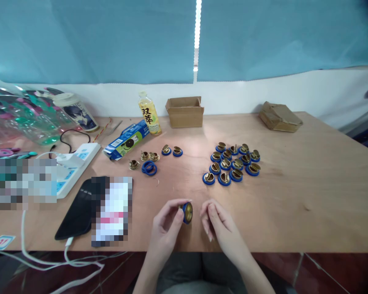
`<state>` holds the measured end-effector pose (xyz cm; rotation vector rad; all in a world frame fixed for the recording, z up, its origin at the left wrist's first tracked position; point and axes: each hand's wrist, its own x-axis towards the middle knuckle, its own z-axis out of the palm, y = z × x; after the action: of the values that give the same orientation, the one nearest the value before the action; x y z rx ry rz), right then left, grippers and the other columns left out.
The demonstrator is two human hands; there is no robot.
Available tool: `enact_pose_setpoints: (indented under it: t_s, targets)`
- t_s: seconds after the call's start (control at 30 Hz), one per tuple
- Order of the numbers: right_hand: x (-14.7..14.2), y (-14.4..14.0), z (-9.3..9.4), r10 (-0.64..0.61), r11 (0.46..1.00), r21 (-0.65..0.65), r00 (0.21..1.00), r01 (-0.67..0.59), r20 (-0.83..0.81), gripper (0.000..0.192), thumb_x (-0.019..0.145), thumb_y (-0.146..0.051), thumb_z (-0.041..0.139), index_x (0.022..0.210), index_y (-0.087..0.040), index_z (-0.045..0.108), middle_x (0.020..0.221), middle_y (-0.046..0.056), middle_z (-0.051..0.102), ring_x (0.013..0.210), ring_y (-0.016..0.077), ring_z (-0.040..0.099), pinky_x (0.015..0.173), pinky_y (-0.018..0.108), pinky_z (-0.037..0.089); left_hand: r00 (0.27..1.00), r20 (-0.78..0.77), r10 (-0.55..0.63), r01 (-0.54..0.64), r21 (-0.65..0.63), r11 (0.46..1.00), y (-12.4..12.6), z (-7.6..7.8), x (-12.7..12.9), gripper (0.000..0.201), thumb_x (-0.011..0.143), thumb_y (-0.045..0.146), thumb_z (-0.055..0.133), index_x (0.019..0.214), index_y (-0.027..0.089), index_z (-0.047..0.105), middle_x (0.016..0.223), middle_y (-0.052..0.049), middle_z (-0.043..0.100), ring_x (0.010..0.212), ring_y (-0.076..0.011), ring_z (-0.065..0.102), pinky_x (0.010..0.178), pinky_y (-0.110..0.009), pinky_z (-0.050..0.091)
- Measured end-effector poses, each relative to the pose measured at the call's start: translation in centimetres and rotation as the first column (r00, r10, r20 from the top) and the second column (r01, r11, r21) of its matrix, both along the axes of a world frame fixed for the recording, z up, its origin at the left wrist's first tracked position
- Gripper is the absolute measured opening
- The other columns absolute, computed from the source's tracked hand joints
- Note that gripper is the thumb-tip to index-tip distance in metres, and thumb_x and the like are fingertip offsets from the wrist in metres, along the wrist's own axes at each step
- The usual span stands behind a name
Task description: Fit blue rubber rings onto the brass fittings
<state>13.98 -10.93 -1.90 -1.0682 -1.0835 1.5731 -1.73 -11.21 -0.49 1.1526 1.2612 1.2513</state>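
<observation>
My left hand (168,222) pinches a round brass part with a blue ring (188,212) between thumb and fingers, its flat face turned to the right. Just right of it, my right hand (216,218) is closed, thumb against curled fingers; whether something small is inside is hidden. Ahead on the right stand several brass parts with blue rings (225,164) in loose rows. Two more such parts (171,151) sit left of centre. Near them lie several brass parts without rings (145,156) and a few loose blue rings (149,168).
At the back are a yellow drink bottle (150,114), a blue carton (127,141), an open cardboard box (185,114) and a crumpled cardboard piece (280,117). A power strip (79,165), a black phone (81,212), cables and clear plastic bottles (27,118) crowd the left.
</observation>
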Motion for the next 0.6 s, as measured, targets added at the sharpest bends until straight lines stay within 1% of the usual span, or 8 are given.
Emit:
enact_pose_setpoints:
  t_s: [0.1,0.23,0.37,0.47,0.53,0.6]
  targets:
    - [0.2,0.0,0.0,0.011,1.000,0.021,0.999,-0.012,0.049,0.048,0.098,-0.060,0.042,0.086,-0.018,0.060,0.052,-0.008,0.038,0.042,0.0071,0.030,0.043,0.020,0.023,1.000,0.015,0.009,-0.009,-0.001,1.000,0.0,0.1,0.0,0.026,0.090,0.041,0.063,0.100,0.019,0.072,0.102,-0.008,0.074,0.095,-0.0216,0.065,0.081,-0.027,0.051]
    - [0.5,0.0,-0.1,0.031,0.998,0.049,0.995,-0.036,0.093,0.048,0.096,-0.059,0.047,0.082,-0.017,0.065,0.051,-0.007,0.036,0.045,0.0084,0.031,0.045,0.021,0.025,1.000,0.006,0.016,-0.016,0.000,1.000,0.0,0.2,0.1,0.027,0.089,0.042,0.063,0.100,0.019,0.072,0.101,-0.008,0.074,0.094,-0.0221,0.066,0.081,-0.028,0.051]
    - [0.6,-0.2,-0.4,0.008,1.000,0.024,0.994,-0.011,0.111,0.049,0.094,-0.060,0.051,0.076,-0.017,0.065,0.049,-0.007,0.040,0.043,0.0084,0.036,0.045,0.021,0.029,1.000,-0.017,0.018,-0.018,0.003,1.000,0.0,0.3,0.1,0.028,0.089,0.043,0.063,0.099,0.019,0.073,0.101,-0.008,0.075,0.093,-0.0223,0.067,0.081,-0.029,0.052]
    - [0.4,-0.3,-0.4,0.027,1.000,-0.007,0.997,-0.026,0.073,0.050,0.093,-0.062,0.052,0.075,-0.017,0.062,0.044,-0.007,0.043,0.038,0.0074,0.038,0.043,0.020,0.031,1.000,-0.008,0.005,-0.005,0.007,1.000,0.1,-0.1,-0.1,0.028,0.089,0.043,0.063,0.100,0.019,0.073,0.102,-0.008,0.075,0.094,-0.0222,0.068,0.081,-0.028,0.052]
    - [0.3,-0.3,-0.3,0.036,0.999,-0.018,0.999,-0.036,0.023,0.050,0.091,-0.064,0.054,0.074,-0.017,0.060,0.045,-0.006,0.050,0.037,0.0083,0.044,0.042,0.020,0.036,1.000,-0.004,-0.022,0.023,0.012,1.000,0.1,-0.4,-0.4,0.028,0.090,0.042,0.062,0.101,0.019,0.072,0.103,-0.009,0.075,0.094,-0.0220,0.068,0.081,-0.028,0.053]
    - [0.2,-0.2,-0.2,0.030,0.999,-0.012,0.999,-0.030,-0.022,0.048,0.089,-0.063,0.056,0.075,-0.017,0.060,0.051,-0.002,0.059,0.043,0.0110,0.055,0.046,0.022,0.044,0.999,-0.002,-0.050,0.050,0.015,0.999,0.1,-0.8,-0.6,0.027,0.091,0.041,0.061,0.103,0.019,0.072,0.104,-0.009,0.075,0.093,-0.0215,0.068,0.079,-0.028,0.053]
